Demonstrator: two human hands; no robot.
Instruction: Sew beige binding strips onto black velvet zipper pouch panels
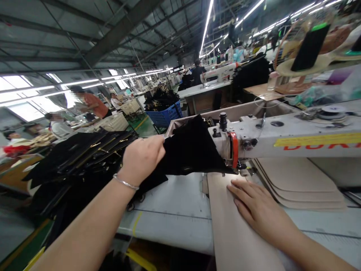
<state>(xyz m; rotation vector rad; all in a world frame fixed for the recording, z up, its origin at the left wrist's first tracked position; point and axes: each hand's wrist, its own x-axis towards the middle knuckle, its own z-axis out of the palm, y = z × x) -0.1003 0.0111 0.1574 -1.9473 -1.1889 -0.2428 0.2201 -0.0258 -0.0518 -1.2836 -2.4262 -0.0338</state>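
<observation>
Gripping black cloth (191, 148): left hand (143, 155), fingers curled closed over the cloth's edge, to the left of the sewing machine (262, 137). Silver bracelet (125, 182) on that wrist. Right hand (255, 205) open, palm down, fingers spread lightly on a beige strip (231, 226), just in front of the sewing machine's head.

Cloth spans from the left hand to the sewing machine's head; its lower right corner reaches the foot area, upper part stands raised against the head's left side. Needle contact: cannot tell. Strip runs from beneath the sewing machine's head toward the wearer and past the near edge of the pale table (172, 210).

Red guard (234, 149) on the front of the sewing machine's head. Stack of beige panels (301, 180), rounded corners, under the sewing machine's arm, right of the strip. Pile of black pieces (81, 162) with gold zips, well left of the sewing machine.

Farther out: blue crate (167, 114), heaped with dark pieces, behind and left of the sewing machine. Black thread cone (310, 47) above and behind its arm. Person in an orange top (97, 103) far off to its left.
</observation>
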